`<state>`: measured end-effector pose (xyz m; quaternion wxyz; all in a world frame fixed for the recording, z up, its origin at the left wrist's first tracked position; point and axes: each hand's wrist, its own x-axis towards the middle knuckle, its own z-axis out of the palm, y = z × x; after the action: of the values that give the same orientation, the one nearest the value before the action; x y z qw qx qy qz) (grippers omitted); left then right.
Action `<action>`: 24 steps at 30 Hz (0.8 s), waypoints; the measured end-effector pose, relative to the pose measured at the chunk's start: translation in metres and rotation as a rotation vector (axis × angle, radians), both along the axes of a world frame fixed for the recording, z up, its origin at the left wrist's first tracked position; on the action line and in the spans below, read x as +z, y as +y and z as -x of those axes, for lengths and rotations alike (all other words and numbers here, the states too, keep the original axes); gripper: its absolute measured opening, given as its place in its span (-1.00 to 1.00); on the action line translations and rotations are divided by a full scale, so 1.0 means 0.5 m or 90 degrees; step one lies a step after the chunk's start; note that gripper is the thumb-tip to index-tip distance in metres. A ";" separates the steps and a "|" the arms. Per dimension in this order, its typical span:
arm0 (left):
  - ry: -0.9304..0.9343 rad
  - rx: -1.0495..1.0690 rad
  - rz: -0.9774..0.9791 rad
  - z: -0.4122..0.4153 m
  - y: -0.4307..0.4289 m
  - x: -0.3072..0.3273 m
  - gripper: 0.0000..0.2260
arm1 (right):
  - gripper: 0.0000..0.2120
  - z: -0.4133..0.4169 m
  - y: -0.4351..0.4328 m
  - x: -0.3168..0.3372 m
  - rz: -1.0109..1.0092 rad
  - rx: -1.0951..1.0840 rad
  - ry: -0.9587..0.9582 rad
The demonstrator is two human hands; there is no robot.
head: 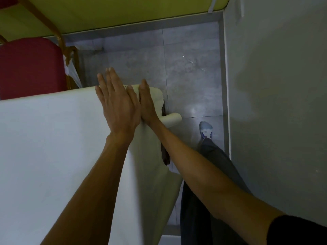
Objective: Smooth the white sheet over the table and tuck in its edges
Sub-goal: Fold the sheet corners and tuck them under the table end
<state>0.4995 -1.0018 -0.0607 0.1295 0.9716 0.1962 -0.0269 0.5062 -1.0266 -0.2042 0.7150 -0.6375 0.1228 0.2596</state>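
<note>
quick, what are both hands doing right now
left hand: open, flat on the white sheet.
right hand: open, fingers straight, pressing the sheet at its corner.

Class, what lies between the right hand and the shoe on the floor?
Head view: between the right hand and the shoe, a loose roll of the white sheet juts out, then bare floor.

My left hand [117, 105] lies flat, palm down, fingers straight and slightly spread, pointing away from me. My right hand [147, 103] is turned on its edge right against it, fingers straight and held together. Both forearms are bare and stretched forward, closing in towards each other at the wrists. A dark sleeve [297, 230] covers my right upper arm.
</note>
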 end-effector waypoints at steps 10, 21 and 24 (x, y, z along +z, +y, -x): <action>-0.009 -0.023 -0.007 0.008 0.014 -0.019 -0.45 | -0.45 -0.042 -0.041 0.008 0.009 -0.063 0.213; -0.002 -0.017 -0.019 0.008 0.013 -0.020 -0.40 | -0.42 -0.019 -0.035 0.020 -0.043 -0.062 0.198; 0.007 -0.020 -0.026 0.007 0.016 -0.027 -0.42 | -0.27 -0.022 -0.009 -0.106 -0.034 -0.027 0.220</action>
<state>0.4960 -0.9938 -0.0742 0.1082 0.9768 0.1824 -0.0302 0.5171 -1.0311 -0.2570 0.7050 -0.5616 0.2505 0.3534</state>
